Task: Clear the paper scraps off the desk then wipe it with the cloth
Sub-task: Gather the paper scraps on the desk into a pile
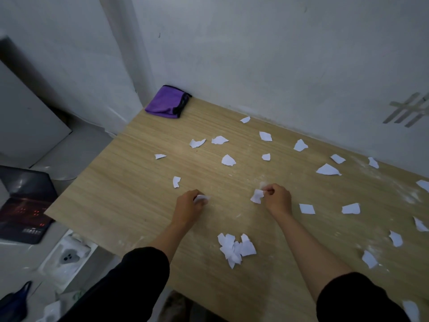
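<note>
In the head view, the left hand (189, 204) is closed on a small white scrap (201, 198) low on the wooden desk (130, 173); the right hand (277, 198) pinches another scrap (257, 196) between its fingertips, just above the surface; a small pile of scraps (235, 249) lies near the front edge between the forearms; many loose scraps (228, 160) are spread over the desk; the folded purple cloth (166, 102) lies at the far left corner, against the wall (278, 54).

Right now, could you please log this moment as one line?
left hand: gripping scrap | right hand: pinching scrap | pile: started | purple cloth: untouched
</note>
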Tool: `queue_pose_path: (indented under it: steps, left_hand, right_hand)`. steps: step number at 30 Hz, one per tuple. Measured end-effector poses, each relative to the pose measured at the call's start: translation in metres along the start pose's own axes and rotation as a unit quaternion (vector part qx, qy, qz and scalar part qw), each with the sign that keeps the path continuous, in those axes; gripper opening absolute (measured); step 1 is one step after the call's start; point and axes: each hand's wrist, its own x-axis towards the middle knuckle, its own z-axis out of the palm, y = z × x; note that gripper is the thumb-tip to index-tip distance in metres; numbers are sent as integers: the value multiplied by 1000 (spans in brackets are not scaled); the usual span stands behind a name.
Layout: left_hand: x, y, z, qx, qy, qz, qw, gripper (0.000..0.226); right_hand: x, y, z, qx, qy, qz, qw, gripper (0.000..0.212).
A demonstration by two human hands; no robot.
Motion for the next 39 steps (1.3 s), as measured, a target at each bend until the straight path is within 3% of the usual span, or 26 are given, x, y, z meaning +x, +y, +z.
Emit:
queue_pose_path:
  steps: [3,8,10,14,19,24,28,33,39]
  left_hand:
    - [-16,7,2,-56,16,50,997,6]
    - [-36,17,13,-75,-213,37,974,30]
    - [-45,19,20,-44,-246,35,968,34]
    - [-59,15,32,-12,-227,61,972,27]
    - [-66,0,40,125,-165,164,964,20]
    - [-47,-3,20,71,-56,99,991,17]
    - [-4,-15,-12,115,34,38,992,22]
    - [35,-26,-40,182,5,37,983,49]
    - [62,-37,-53,221,-48,117,967,49]
  right_hand:
    - [-17,-1,-2,21,-12,-6,1000,17]
    - [-52,5,-5,95,-93,-19,991,13]
    - [-65,12,-4,105,-135,-34,985,16]
    - [-87,28,-5,95,-168,-48,980,16]
    - [-96,28,-2,8,-183,-117,976,16]
    - [-83,13,11,-73,-169,-144,972,4]
    - [-70,-5,24,-92,-157,-159,970,10]
    - [-53,-35,42,-89,-145,-188,967,14]
    - [-13,-77,55,-167,-68,-215,960,41]
